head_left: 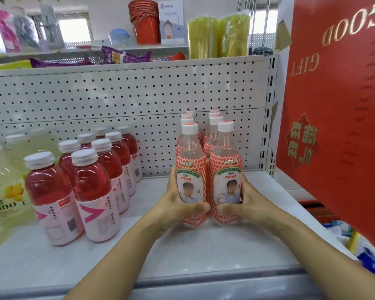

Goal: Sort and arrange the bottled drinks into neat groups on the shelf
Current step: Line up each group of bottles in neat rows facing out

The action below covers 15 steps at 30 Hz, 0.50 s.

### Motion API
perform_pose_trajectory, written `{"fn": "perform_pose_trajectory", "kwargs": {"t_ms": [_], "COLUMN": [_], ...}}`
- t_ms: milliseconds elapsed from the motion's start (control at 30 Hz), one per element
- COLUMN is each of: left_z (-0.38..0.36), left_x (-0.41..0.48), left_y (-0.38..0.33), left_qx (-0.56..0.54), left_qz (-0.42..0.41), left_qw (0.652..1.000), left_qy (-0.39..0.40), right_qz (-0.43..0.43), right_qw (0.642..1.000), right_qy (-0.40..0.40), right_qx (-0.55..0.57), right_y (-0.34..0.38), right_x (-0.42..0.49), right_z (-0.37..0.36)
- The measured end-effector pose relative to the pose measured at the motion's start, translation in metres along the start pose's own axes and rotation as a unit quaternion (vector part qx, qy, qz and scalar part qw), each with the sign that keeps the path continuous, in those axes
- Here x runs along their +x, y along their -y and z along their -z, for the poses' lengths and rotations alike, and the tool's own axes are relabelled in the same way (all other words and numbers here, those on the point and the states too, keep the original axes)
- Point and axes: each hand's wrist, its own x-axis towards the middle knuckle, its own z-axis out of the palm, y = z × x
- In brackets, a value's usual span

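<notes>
Just right of centre on the white shelf [182,254], two front bottles [192,174] with orange-and-white dotted sleeves stand upright side by side, touching, long axes vertical, white caps up and labels facing the camera. Each label bears a green-ringed oval with red Chinese characters; the finer print is too small to read. Behind them, toward 12 o'clock, more of the same bottles run back in two files to the pegboard [117,100]. The left hand [178,202] is wrapped around the left front bottle and the right hand [245,200] around the right one, thumbs across the lower labels, pressing the pair together. At 9 o'clock stands a double row of red drinks [91,191] with pink labels and white caps. Further toward 9 o'clock sit pale yellow bottles [2,180], one reading "100". At 3 o'clock hangs a red box [338,105], its gold "GOOD GIFT" upside down.
</notes>
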Motion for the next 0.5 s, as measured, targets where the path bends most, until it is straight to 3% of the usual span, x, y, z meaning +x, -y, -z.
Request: {"fn": "perform_pose_trajectory", "kwargs": {"t_ms": [133,267,500], "left_z": [0.007,0.023,0.002], "left_x": [0.002,0.029,0.061], "left_y": [-0.002,-0.011,-0.023], "left_qx": [-0.011,-0.07,-0.221], "left_qz": [0.003,0.039,0.085], "left_qw": [0.999,0.993,0.965], "left_qy": [-0.031,-0.082,-0.108], "right_qz": [0.02,0.041,-0.043], "right_qw": [1.0,0.99,0.97], "right_qy": [-0.01,-0.067,-0.093], "right_qx": [0.017,0.118,0.22], "right_y": [-0.007,0.009,0.025], "right_x": [0.002,0.02,0.049], "right_z": [0.003,0.017,0.009]}}
